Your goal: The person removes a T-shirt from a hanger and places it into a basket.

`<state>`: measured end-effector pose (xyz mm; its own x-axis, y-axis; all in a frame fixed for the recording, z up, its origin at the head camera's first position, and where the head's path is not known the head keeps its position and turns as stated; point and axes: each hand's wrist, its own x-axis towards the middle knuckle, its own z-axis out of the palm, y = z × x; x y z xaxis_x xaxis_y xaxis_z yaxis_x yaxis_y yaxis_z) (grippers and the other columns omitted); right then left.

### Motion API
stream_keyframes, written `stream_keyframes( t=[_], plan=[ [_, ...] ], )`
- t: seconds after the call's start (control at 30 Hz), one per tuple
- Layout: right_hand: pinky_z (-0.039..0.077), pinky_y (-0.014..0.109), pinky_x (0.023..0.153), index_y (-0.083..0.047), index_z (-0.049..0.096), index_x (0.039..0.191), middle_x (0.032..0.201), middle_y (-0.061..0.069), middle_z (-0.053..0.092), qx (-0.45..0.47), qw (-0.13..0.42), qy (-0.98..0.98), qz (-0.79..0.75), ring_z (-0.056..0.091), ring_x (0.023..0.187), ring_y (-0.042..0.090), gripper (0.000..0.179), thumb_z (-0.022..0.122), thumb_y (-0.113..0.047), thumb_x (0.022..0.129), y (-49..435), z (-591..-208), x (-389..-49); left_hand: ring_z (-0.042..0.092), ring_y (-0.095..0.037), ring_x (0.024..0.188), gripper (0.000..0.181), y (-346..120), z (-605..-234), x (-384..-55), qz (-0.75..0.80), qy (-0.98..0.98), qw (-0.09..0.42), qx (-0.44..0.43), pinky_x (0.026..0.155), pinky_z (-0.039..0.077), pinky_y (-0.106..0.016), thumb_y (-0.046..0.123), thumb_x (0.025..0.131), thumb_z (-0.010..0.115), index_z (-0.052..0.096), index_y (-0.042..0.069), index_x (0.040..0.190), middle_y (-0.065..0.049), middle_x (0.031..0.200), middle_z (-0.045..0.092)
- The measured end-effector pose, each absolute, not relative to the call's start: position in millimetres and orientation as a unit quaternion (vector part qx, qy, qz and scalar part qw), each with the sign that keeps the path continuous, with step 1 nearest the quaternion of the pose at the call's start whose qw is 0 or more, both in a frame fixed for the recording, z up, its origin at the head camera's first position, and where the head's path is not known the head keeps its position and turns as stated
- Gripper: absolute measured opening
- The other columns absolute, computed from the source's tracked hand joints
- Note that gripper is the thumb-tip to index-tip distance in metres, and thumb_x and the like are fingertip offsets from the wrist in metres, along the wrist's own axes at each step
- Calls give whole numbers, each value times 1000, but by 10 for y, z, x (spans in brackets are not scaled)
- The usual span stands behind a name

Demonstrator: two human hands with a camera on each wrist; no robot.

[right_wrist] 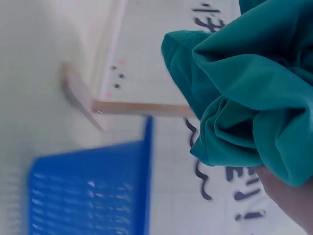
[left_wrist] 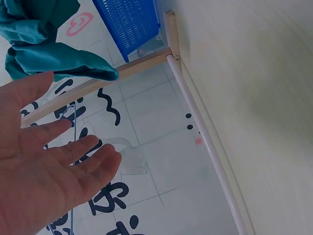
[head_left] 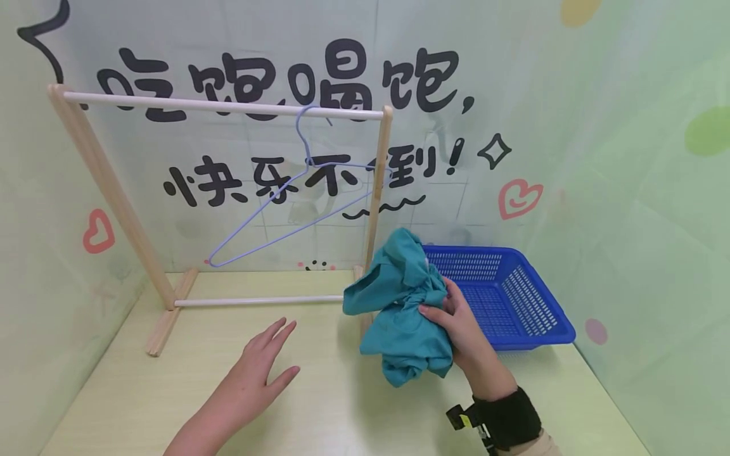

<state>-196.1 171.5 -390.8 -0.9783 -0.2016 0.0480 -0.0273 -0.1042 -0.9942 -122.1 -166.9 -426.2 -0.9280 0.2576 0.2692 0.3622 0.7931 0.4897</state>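
Observation:
A crumpled teal cloth garment (head_left: 407, 310) hangs bunched in my right hand (head_left: 464, 326), whose thumb and fingers pinch its side above the table. In the right wrist view the garment (right_wrist: 259, 93) fills the right side and hides most of that hand. My left hand (head_left: 251, 373) is held over the table with fingers spread and nothing in them. The left wrist view shows its palm (left_wrist: 49, 161) and relaxed fingers, the garment (left_wrist: 44, 44) beyond them. A light blue hanger (head_left: 308, 168) hangs by its hook from the rack's top rail, beyond both hands.
The wooden rack (head_left: 114, 196) with white rails stands at the back left of the pale table (head_left: 319, 405). Behind the right hand sits a blue perforated basket (head_left: 547, 310). A printed backdrop (head_left: 627, 158) with black lettering closes off the back and sides.

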Motion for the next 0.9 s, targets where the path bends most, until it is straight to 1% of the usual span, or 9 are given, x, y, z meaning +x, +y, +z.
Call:
stream_keyframes(
  t=[0.1, 0.2, 0.37, 0.47, 0.57, 0.63, 0.73, 0.8, 0.9],
  plan=[
    [46, 23, 94, -20, 29, 137, 128, 2, 49, -79, 37, 653, -752, 52, 113, 13, 56, 56, -6, 90, 1841, -3759, -1952, 35, -37, 133, 66, -1672, -4264, -1221, -273, -943, 96, -163, 99, 40, -56, 26, 88, 67, 36, 13, 145, -11, 150, 35],
    [43, 21, 96, -24, 29, 136, 130, -2, 47, -61, 21, 648, -759, 47, 117, 12, 52, 54, -9, 93, 1956, -3625, -1951, 35, -36, 134, 66, -1675, -4264, -1223, -270, -945, 96, -160, 99, 40, -56, 26, 88, 67, 36, 14, 146, -10, 150, 35],
    [43, 20, 97, -24, 29, 135, 134, -1, 44, -35, -7, 645, -764, 42, 121, 16, 48, 54, -14, 94, 2084, -3497, -1981, 35, -36, 134, 67, -1677, -4264, -1230, -268, -945, 94, -161, 100, 40, -56, 26, 89, 67, 35, 14, 146, -9, 151, 34],
    [40, 27, 104, -23, 27, 136, 140, 2, 39, -23, -22, 640, -768, 40, 125, 17, 51, 55, -15, 94, 2115, -3486, -2020, 35, -36, 134, 67, -1675, -4271, -1237, -267, -945, 93, -162, 100, 40, -56, 27, 88, 67, 34, 15, 147, -9, 151, 34],
    [32, 36, 112, -20, 24, 139, 146, 4, 34, -5, -39, 633, -773, 37, 128, 17, 58, 58, -14, 93, 2115, -3517, -2075, 36, -37, 133, 67, -1674, -4282, -1243, -267, -946, 92, -162, 100, 40, -56, 26, 88, 67, 35, 15, 146, -10, 150, 34],
    [28, 39, 114, -19, 22, 141, 148, 5, 31, 12, -57, 622, -781, 35, 130, 18, 62, 60, -13, 92, 2100, -3570, -2118, 37, -37, 133, 67, -1672, -4287, -1244, -267, -946, 92, -163, 99, 40, -56, 25, 88, 67, 36, 14, 146, -10, 150, 35],
    [29, 39, 113, -19, 21, 141, 149, 4, 31, 49, -104, 605, -788, 35, 131, 18, 68, 65, -14, 89, 2054, -3671, -2184, 37, -38, 132, 67, -1668, -4292, -1241, -267, -946, 92, -162, 99, 41, -56, 25, 88, 68, 37, 13, 145, -11, 150, 35],
    [31, 37, 112, -18, 20, 139, 147, 5, 31, 72, -152, 582, -796, 36, 130, 19, 70, 67, -12, 87, 2018, -3752, -2229, 37, -37, 133, 66, -1662, -4294, -1237, -268, -946, 90, -162, 99, 41, -56, 25, 88, 68, 37, 13, 145, -11, 150, 35],
    [31, 35, 111, -21, 18, 136, 146, 2, 27, 106, -220, 552, -797, 33, 130, 17, 75, 71, -13, 84, 1983, -3857, -2279, 37, -37, 133, 66, -1654, -4299, -1230, -269, -946, 86, -162, 99, 40, -56, 25, 88, 67, 36, 13, 145, -10, 150, 35]
  ],
)
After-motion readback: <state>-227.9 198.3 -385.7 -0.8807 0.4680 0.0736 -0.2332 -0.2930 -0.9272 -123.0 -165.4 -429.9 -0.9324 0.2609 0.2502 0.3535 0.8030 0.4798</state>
